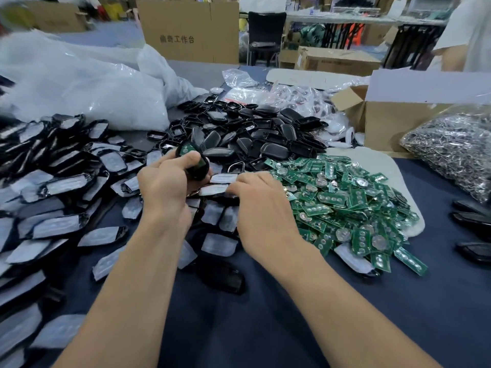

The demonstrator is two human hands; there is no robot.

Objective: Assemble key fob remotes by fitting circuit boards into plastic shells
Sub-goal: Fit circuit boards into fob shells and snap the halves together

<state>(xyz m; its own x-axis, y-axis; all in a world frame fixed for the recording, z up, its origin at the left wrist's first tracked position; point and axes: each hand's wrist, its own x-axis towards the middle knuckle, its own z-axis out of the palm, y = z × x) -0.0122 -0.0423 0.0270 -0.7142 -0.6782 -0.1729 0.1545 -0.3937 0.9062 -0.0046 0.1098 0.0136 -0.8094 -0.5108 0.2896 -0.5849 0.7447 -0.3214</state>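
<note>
Left hand (170,181) grips black shell (198,168), green circuit board (187,150) seated inside. Right hand (255,192) just beside, fingertips curled onto film-covered shell (215,190); grip unclear. Board pile (345,203) right of right hand, shell heap (252,134) beyond both hands.

L hand (170,179) grips black shell (198,168) w/ green board (187,150), R hand (257,197) on film-covered shell (223,178)
</note>
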